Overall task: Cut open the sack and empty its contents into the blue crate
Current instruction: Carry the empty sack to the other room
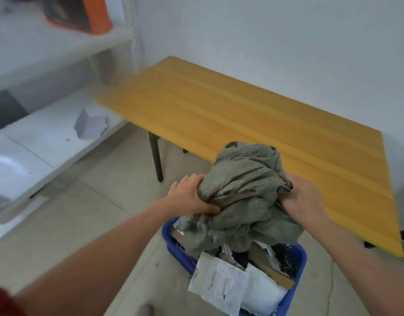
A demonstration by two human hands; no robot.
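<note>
2 bare hands, left hand [189, 197] and right hand [303, 197], grip a crumpled grey-green sack [244, 190] above a blue crate [298, 274] full of paper packets [219, 283].

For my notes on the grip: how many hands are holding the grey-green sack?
2. The left hand grips the sack on its left side; the right hand grips its right side. Both hold it above the blue crate.
</note>
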